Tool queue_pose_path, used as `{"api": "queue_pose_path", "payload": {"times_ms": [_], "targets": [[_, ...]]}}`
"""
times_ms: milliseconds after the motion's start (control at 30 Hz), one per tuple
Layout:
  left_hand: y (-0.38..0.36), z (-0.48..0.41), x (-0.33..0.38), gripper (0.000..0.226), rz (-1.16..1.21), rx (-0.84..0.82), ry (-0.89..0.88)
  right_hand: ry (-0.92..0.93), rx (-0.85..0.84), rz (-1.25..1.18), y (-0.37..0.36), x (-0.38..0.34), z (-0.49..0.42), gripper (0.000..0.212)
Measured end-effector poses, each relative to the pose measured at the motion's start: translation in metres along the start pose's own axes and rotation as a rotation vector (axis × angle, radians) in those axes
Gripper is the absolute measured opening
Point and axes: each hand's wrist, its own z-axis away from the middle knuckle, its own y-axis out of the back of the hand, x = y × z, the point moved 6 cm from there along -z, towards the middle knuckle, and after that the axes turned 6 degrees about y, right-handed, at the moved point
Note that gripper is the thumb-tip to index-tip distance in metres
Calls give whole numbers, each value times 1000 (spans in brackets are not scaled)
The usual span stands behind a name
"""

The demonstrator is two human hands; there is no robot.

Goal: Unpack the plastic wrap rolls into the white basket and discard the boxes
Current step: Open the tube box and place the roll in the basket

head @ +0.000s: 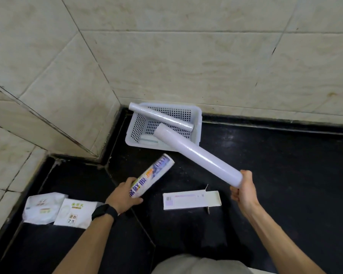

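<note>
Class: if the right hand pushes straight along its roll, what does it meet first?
Likely the other roll lying across the basket; the held roll in the right hand aims at it. Depth is unclear, so it might pass above.

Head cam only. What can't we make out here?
- Head view: the right hand covers the near end of the held roll.
- That roll hides the white basket's near right corner.
- The left hand grips a printed package: contents unclear, print blurred.
- A thin strip on the basket floor: too small to identify.
</note>
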Motion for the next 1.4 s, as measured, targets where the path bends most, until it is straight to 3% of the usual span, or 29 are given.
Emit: {"api": "queue_pose_path", "payload": {"times_ms": [133,267,367,500,600,700,833,1000,1100,1267,1400], "targets": [[-8,-1,-9,109,36,-77,39,-19,-38,62,-12,6,-1,36],[22,9,10,119,639,-43,64,-3,-78,134,-24,8,-2,38],[51,18,36,100,1023,-68,31,34,-130,203,-37,4,-5,40],[82,15,58,38,1245,67,-33,107,-199,290,-63,-14,-12,42],[100,3,63,33,1383,118,-51,136,-249,301,-83,-27,-25,47],[123,-17,57,40,1400,220,-54,180,-295,380,-105,-42,-41,58],[157,-51,51,40,1394,319,-74,328,-220,454,-130,-70,-71,57],[181,-92,63,26,1288,344,-138,284,-167,536,-156,-62,-128,91],[177,-126,67,28,1222,330,-129,283,-140,604,-177,-69,-127,80],[157,-183,65,61,1267,263,-45,299,-104,651,-184,-53,-132,77],[159,-209,71,52,1364,220,-26,399,-84,680,-182,-51,-131,68]]}}
